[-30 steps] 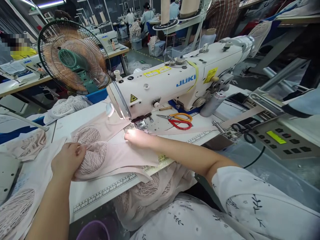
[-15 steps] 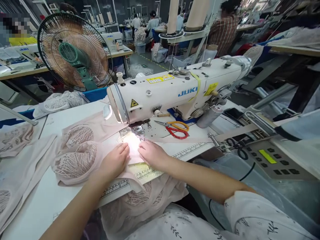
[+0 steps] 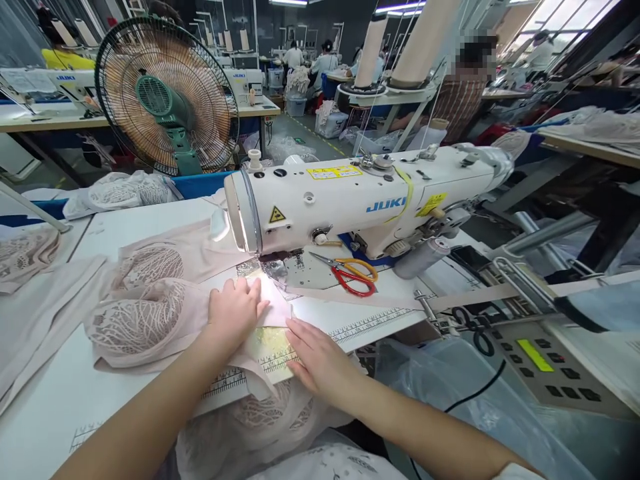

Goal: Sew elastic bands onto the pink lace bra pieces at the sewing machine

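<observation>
On the white table, the pale pink lace-cupped fabric lies beneath the left hand, just before the white sewing machine. The right hand presses the fabric's near edge. Neither grip is closed: both palms lie flat, grasping nothing. Even pressure, with the fingertips clear of the needle, looks best.

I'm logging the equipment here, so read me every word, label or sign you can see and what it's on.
"JUKI", in blue, on the sewing machine.
No words: the warning triangle on its head end.
Too small to read: the yellow labels on it, and the ruler numbers.
</observation>
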Demonstrator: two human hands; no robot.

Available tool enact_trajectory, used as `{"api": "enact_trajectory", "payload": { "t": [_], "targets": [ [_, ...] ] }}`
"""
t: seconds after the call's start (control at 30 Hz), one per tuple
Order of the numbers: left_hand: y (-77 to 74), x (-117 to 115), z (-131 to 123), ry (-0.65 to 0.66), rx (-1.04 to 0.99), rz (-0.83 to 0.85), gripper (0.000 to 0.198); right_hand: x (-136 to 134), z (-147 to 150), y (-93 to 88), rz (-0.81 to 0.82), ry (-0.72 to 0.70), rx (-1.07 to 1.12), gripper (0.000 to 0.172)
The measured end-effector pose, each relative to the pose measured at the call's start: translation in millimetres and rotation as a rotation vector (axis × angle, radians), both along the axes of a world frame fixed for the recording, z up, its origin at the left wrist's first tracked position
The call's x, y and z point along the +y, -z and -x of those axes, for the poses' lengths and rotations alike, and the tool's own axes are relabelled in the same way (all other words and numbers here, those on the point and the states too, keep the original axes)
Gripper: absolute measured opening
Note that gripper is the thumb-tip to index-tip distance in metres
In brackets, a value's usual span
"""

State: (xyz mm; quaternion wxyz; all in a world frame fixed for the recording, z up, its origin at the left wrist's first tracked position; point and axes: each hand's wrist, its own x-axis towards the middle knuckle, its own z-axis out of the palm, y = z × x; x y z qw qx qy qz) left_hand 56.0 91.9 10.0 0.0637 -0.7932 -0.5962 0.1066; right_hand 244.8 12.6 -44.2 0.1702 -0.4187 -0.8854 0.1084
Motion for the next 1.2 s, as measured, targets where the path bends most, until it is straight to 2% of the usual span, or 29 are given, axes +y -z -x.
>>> {"api": "enact_trajectory", "payload": {
  "t": [0.27,0.7,0.87,0.97,1.07,1.2],
  "targets": [
    [0.9,14.7,0.1,0.002,-0.040,-0.010,0.052,15.7,9.6,2.4,-0.015,-0.013,0.021,0.044],
    [6.7,23.2,5.7,0.025,-0.037,-0.019,0.051,18.0,13.0,7.6,-0.013,-0.015,0.044,0.046],
    [3.0,27.3,6.2,0.044,-0.051,-0.049,0.045,20.9,17.1,3.5,-0.025,-0.009,0.031,0.047],
    [1.6,23.5,5.9,0.163,-0.085,-0.098,0.032,25.3,21.5,1.1,-0.025,-0.021,0.031,0.048],
    [5.8,10.7,5.8,0.296,-0.150,-0.059,0.030,30.4,26.4,-0.5,0.001,-0.032,0.036,0.050],
    [16.5,-7.7,11.1,0.299,-0.235,0.066,0.036,33.9,31.1,1.7,0.013,-0.036,0.062,0.053]
  ]
}}
